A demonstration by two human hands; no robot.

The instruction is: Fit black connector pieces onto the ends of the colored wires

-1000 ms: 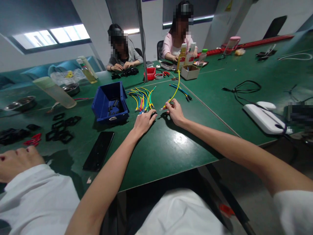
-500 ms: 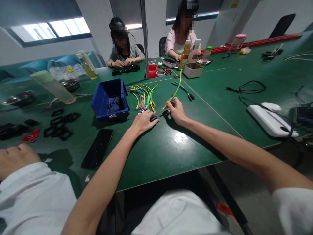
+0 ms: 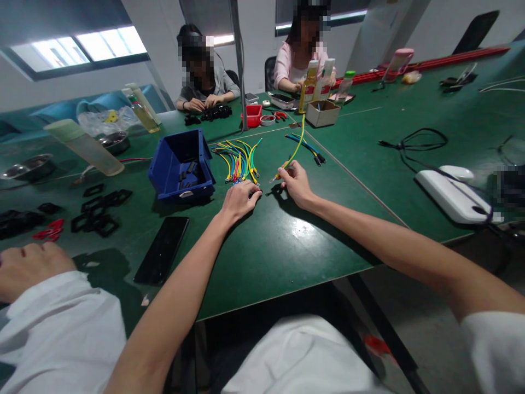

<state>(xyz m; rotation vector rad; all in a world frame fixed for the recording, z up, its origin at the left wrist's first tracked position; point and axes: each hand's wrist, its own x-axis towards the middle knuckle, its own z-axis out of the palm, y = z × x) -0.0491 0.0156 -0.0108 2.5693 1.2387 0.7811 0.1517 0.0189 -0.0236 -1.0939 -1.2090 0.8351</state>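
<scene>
My right hand [image 3: 297, 183] is closed in a pinch on a yellow-green wire [image 3: 299, 143]. The wire's bare metal ring terminal pokes out left of the fingertips, and its other end curves upward. Low over the table, my left hand [image 3: 241, 200] has thumb and forefinger pressed together around a small black sleeve, now almost wholly hidden by the fingers. Just beyond the left hand lies a bunch of yellow, blue, green and red wires [image 3: 241, 156] with ring terminals. A few blue and yellow wires with black sleeved ends [image 3: 318, 158] rest behind the right hand.
Left of the wires stands a blue bin [image 3: 158, 183] with black sleeves inside. A black phone [image 3: 162, 249] lies near my left forearm. Black frames [image 3: 98, 210] and another person's hand [image 3: 36, 268] are farther left. A white device [image 3: 451, 194] sits right. Two people work across the table.
The black sleeve showed between my left thumb and fingers before; now the fingers cover it. My right hand keeps its hold on the wire. The view has shifted slightly.
</scene>
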